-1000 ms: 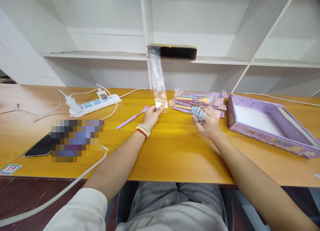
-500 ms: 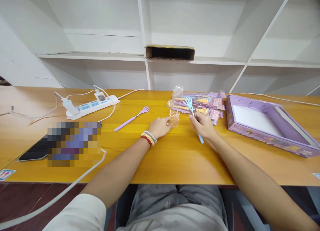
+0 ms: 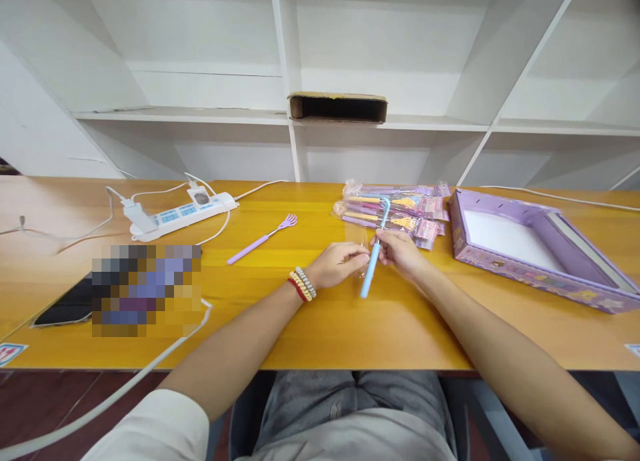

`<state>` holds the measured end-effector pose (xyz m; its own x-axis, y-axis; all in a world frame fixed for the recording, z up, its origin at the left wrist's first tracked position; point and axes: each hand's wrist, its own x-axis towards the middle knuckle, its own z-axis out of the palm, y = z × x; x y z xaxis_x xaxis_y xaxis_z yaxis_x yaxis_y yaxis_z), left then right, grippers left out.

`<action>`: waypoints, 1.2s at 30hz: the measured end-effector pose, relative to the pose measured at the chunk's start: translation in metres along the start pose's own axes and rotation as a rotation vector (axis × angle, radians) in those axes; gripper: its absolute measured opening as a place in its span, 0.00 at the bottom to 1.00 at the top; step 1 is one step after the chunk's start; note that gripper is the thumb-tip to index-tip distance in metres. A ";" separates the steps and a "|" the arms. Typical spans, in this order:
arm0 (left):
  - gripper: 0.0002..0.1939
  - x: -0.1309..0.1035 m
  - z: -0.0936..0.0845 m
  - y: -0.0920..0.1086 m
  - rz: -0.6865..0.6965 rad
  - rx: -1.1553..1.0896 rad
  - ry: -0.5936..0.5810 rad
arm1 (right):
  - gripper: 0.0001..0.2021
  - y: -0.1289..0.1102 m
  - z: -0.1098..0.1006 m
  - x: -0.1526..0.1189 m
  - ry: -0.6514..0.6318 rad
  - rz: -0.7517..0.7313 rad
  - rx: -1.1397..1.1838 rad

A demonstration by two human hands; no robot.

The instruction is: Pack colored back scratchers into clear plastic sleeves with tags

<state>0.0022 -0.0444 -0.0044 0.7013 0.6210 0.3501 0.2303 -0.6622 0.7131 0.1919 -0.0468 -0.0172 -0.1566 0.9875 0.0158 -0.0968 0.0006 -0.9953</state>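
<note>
A blue back scratcher (image 3: 371, 270) is pinched at its metal neck by my right hand (image 3: 397, 250), its handle slanting down toward me and its head seen edge-on. My left hand (image 3: 343, 262) has its fingers closed on a clear plastic wrapper (image 3: 355, 233), close to the blue handle. Just beyond both hands, several wrapped back scratchers (image 3: 395, 211) with yellow and purple parts lie in a pile. A purple back scratcher (image 3: 263, 238) lies unwrapped on the table to the left of my left hand.
An open purple box (image 3: 510, 258) lies on the right. On the left are a white power strip (image 3: 187, 213) with cables, a dark phone (image 3: 67, 301) and a blurred item. Behind the table, a cardboard box (image 3: 338, 108) rests on white shelves (image 3: 430, 121).
The blue back scratcher has turned edge-on, its handle swinging leftward. My left hand has moved right and slightly toward me, bringing the clear wrapper beside the handle.
</note>
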 end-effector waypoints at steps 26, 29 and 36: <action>0.25 -0.006 -0.054 -0.036 -0.490 1.014 0.039 | 0.20 0.009 -0.008 -0.003 -0.267 -0.446 -1.143; 0.21 -0.007 -0.056 -0.042 -0.566 1.029 -0.016 | 0.10 0.009 -0.011 0.000 -0.255 -0.473 -1.134; 0.22 -0.008 -0.064 -0.045 -0.797 0.991 0.123 | 0.04 0.007 -0.013 0.000 -0.139 -0.472 -1.159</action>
<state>-0.0572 0.0073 -0.0004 0.0828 0.9883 0.1281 0.9963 -0.0852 0.0133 0.2039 -0.0445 -0.0254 -0.4505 0.8287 0.3322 0.7357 0.5554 -0.3877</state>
